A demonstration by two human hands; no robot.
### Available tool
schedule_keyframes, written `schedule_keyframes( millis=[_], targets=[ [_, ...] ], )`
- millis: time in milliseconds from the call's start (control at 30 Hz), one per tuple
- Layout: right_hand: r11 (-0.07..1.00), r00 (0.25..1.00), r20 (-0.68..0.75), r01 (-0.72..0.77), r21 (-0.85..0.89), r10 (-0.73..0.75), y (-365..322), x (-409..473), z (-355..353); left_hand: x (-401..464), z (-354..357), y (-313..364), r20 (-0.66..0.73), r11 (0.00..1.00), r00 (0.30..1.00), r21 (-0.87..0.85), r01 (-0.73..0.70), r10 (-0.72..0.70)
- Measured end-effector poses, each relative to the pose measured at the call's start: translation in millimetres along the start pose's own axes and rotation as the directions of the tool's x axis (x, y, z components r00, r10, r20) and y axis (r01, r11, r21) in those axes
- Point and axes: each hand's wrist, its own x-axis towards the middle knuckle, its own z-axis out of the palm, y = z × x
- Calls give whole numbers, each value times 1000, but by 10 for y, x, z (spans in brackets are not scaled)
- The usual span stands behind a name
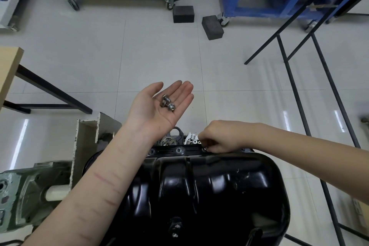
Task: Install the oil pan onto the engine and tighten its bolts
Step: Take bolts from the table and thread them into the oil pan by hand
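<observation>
On engine, lower centre: black oil pan (209, 189), bulge up, long axis running away from viewer; left hand (159, 104) spread palm-up, cradling loose bolts (167, 102). Right hand (219, 136) pinching one bolt (205, 148) at far flange.

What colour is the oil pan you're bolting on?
Glossy black oil pan, seen clearly in the head view, with light reflections on its ribs.

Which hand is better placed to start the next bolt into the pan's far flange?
Right, probably. The right hand already pinches a bolt at the far flange of the oil pan. The left hand lies palm up above the pan, carrying the spare bolts, so it is occupied.
</observation>
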Motion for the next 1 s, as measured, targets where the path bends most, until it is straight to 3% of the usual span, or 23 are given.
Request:
schedule_keyframes(
  millis=[200,400,500,700,833,1000],
  targets=[
    [942,991,-75,-81,324,110,98,-60,52,4,1,22,0,1000,1000,-2,-1,1],
    [854,975,-75,-146,499,210,196,-90,85,11,-3,11,10,1000,1000,2,3,-3],
    [883,977,-85,-136,449,194,164,-109,90,14,-2,17,12,1000,1000,3,3,-3],
    [988,995,-74,-52,143,63,23,-62,39,20,-8,4,17,1000,1000,6,7,-7],
    [999,1000,-3,-10,-39,10,-40,13,-2,20,-9,14,14,1000,1000,1,5,-5],
    [989,996,82,41,-140,-30,-58,50,-37,13,-5,11,9,1000,1000,-2,11,-11]
  ],
)
